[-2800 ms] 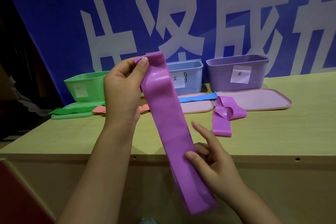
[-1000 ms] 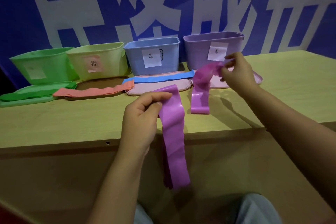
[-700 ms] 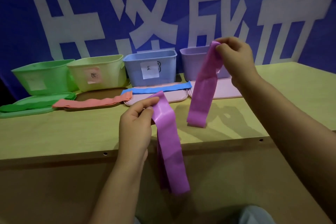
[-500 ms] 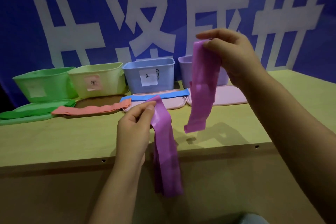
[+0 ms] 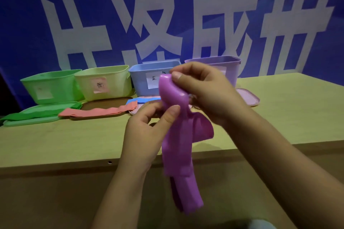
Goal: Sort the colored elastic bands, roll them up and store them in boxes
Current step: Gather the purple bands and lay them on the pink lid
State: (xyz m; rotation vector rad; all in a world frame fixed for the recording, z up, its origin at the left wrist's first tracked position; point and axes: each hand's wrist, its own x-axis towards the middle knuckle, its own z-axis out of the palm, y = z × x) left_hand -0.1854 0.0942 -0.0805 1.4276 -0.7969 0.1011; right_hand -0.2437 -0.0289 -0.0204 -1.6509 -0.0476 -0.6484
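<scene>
Both hands meet over the table's front edge, holding purple elastic bands (image 5: pixel 176 147) together. My left hand (image 5: pixel 147 132) pinches them between thumb and fingers. Just above and to the right, my right hand (image 5: pixel 202 93) pinches their curled top end. The bands hang down past the table edge, and one loop sticks out to the right. Four open boxes stand in a row at the back: green (image 5: pixel 50 87), yellow-green (image 5: pixel 104 83), blue (image 5: pixel 147 78) and purple (image 5: pixel 229 65). A green band (image 5: pixel 24 115), a salmon band (image 5: pixel 98 111) and a blue band (image 5: pixel 141 99) lie on the lids.
Flat lids lie in front of the boxes: green (image 5: pixel 28 121), brown (image 5: pixel 108 102), and pink (image 5: pixel 249 98). The wooden table (image 5: pixel 288 113) has a front edge (image 5: pixel 55 163) close to me. A blue banner with white characters (image 5: pixel 167 15) hangs behind.
My right hand brought its purple band down and left to my left hand. The two bands, held apart before, are now together in both hands.
</scene>
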